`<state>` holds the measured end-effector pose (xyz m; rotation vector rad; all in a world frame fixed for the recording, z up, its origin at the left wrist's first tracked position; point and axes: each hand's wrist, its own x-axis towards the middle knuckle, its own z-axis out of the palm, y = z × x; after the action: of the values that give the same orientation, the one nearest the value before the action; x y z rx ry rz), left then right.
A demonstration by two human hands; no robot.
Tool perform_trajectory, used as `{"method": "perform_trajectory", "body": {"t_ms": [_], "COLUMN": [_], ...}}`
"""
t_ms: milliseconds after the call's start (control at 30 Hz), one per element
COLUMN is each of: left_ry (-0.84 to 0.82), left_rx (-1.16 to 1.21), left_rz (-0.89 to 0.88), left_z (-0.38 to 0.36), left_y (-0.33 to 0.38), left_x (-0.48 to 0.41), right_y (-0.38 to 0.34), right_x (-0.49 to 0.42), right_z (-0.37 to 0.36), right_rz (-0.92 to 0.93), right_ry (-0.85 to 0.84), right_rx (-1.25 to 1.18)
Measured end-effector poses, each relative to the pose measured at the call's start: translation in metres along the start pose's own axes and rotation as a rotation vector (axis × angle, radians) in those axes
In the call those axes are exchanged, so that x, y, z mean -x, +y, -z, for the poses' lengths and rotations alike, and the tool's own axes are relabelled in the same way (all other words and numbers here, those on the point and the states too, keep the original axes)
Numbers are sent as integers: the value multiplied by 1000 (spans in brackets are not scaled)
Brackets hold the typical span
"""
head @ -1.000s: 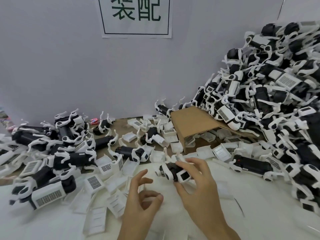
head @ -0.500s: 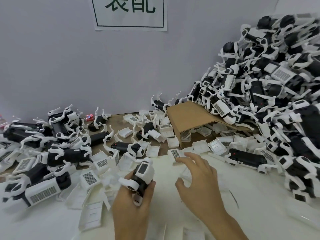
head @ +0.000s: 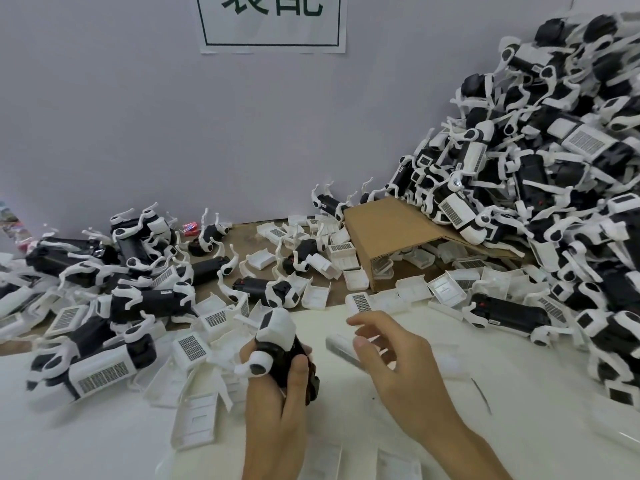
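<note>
Your left hand (head: 273, 410) grips a toy (head: 278, 336); your right hand (head: 398, 362), loose-fingered and empty, hovers over a white cover (head: 341, 348), not yet fitted.

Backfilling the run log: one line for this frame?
left hand: grips toy dog | right hand: hovers over white cover | contact: unclear

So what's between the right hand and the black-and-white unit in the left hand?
Head view: one blurred white cover on the white table, at the thumb of the right hand.
</note>
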<state>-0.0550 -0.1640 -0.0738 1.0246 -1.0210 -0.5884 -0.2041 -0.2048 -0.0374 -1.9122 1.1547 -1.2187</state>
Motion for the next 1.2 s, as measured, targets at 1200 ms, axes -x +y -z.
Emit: {"method": "perform_trajectory", "body": {"t_ms": [1200], "left_ry": [-171], "left_rx": [-35], "left_rz": [54], "left_z": [4], "left_y": [1], "left_x": [0], "right_y": [-9], "right_x": [12], "right_z": [-19], "right_rz": [259], "right_ry": [-98], "right_rx": [-169]}}
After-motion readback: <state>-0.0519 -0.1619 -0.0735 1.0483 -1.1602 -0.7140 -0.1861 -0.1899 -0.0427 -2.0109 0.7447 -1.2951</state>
